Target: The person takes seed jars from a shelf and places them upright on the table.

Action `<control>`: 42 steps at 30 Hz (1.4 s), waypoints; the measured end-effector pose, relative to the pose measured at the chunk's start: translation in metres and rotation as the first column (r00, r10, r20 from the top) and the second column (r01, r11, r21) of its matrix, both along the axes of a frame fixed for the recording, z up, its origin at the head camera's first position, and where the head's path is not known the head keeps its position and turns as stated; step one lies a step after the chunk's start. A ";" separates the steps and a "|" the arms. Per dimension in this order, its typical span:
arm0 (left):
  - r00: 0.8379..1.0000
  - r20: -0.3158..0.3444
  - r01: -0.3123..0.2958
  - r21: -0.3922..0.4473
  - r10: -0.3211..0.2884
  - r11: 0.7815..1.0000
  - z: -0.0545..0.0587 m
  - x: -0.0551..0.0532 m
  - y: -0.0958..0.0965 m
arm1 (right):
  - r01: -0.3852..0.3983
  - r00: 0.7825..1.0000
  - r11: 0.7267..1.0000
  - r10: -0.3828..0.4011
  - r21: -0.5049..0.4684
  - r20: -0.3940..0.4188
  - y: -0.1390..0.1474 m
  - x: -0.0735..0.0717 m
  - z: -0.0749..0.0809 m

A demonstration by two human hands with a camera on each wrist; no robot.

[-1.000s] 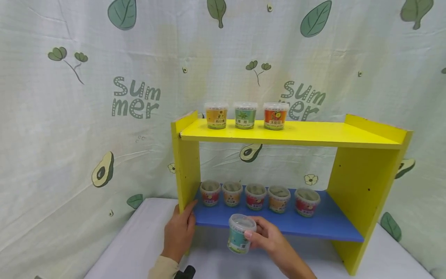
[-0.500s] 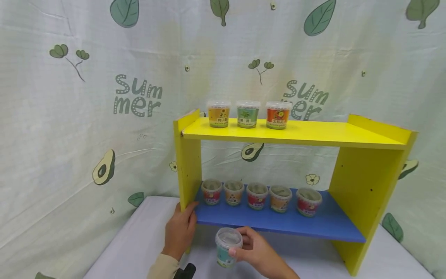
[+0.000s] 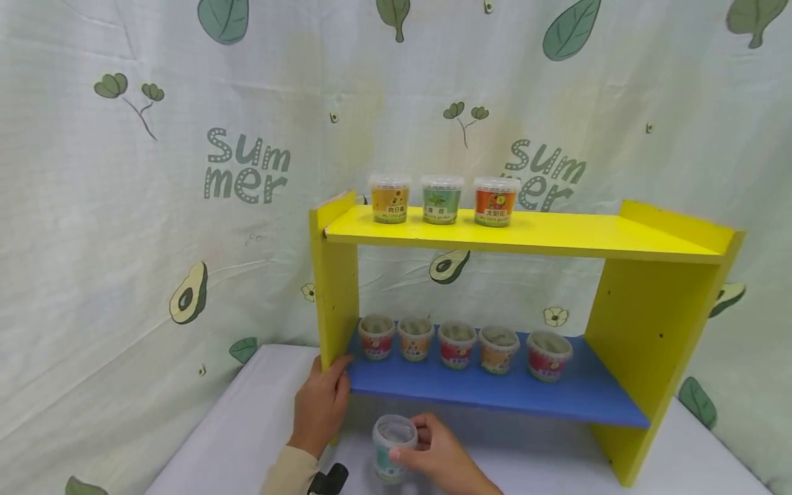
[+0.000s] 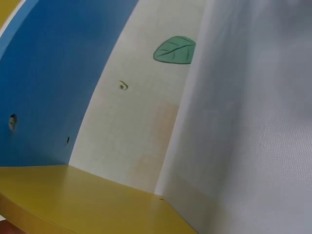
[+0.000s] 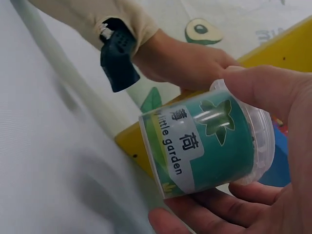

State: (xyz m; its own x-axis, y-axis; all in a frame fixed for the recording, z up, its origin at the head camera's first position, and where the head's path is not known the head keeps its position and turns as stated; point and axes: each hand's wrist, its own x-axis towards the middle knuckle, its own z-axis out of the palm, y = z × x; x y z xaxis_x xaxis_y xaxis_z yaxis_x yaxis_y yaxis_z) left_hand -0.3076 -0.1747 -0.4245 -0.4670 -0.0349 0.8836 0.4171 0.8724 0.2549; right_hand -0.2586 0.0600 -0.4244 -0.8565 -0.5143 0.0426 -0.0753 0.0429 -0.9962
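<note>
White leaf-and-avocado-printed cloth backdrop (image 3: 266,82), white tabletop (image 3: 216,426) | round clear plastic tub (image 5: 209,141), teal leaf-print label — in front of flat blue lower shelf (image 3: 445,392), right grip (image 3: 436,454) pinching it | left grip (image 3: 318,412) clamped on yellow side panel (image 3: 337,295) | five red- or orange-labelled tubs (image 3: 456,346) on blue, three yellow-, green- and orange-labelled tubs (image 3: 442,201) above

Teal cup (image 3: 384,451) in right fingers (image 3: 427,421), lower and farther left than before.
</note>
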 end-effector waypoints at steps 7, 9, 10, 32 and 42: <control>1.000 -0.013 0.007 -0.003 -0.007 1.000 0.002 0.001 0.000 | 0.068 0.998 0.995 -0.067 0.067 -0.009 -0.012 -0.003 -0.016; 1.000 -0.013 -0.002 0.000 0.002 1.000 0.002 0.002 -0.001 | 0.073 0.997 0.992 -0.071 0.102 -0.018 -0.014 -0.004 -0.018; 1.000 -0.014 -0.004 0.001 0.004 1.000 0.002 0.002 -0.002 | 0.075 0.997 0.990 -0.073 0.121 -0.025 -0.016 -0.004 -0.018; 0.999 0.036 -0.015 0.004 0.015 1.000 -0.004 0.005 -0.001 | 0.107 0.994 0.961 -0.102 0.254 -0.034 -0.037 -0.010 -0.036; 1.000 0.004 -0.008 -0.010 0.008 1.000 -0.005 0.003 -0.002 | 0.074 0.993 0.966 -0.050 0.249 -0.103 -0.035 -0.007 -0.037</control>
State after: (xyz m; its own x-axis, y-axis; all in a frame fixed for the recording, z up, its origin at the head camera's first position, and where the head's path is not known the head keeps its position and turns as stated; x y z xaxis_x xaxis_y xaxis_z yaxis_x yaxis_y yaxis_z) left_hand -0.3047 -0.1763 -0.4294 -0.4702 -0.0295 0.8821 0.4095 0.8781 0.2476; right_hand -0.2652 0.0253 -0.4618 -0.8855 -0.4647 0.0011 -0.1582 0.2993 -0.9410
